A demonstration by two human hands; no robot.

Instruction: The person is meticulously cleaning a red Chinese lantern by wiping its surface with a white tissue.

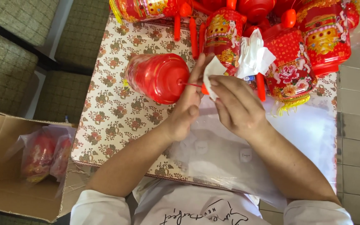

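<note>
The left hand [187, 109] pinched the thin red stem of the red lantern [158, 77], which lay on the floral tablecloth [109, 108]. The right hand [235, 104] gripped a white slip [211, 74]. Excess pull risked bending the stem (it looked slender) or rolling the lantern.

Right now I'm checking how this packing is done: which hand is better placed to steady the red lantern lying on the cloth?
Left, probably. The left hand already touches the red lantern by its thin red stem, while the right hand is busy pinching a white paper piece.
</note>
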